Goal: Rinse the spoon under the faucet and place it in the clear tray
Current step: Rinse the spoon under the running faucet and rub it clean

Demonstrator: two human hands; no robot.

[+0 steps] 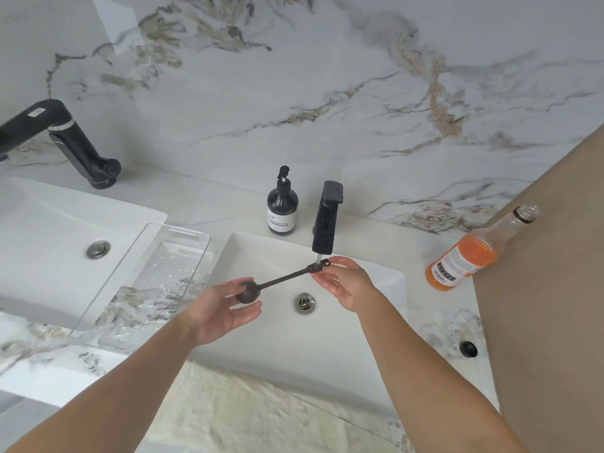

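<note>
Both hands busy: left hand (222, 308) cupping the spoon (281, 280) bowl, right hand (343, 281) pinching the handle end under the faucet (327, 220) (rinsing step). Next, probably: over to the clear tray (147, 282), beyond the left hand.

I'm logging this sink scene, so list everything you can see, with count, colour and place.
spoon: one, dark brown, held over the right sink under the stream
faucet: one, black, behind the right sink, running
second faucet: one, black, far left
sinks: two, white, side by side
clear tray: one, transparent, wet, between the sinks
soap bottle: one, dark, beside the running faucet
juice bottle: one, orange, right counter
left hand: at the spoon's bowl
right hand: fingers on the handle end
</note>
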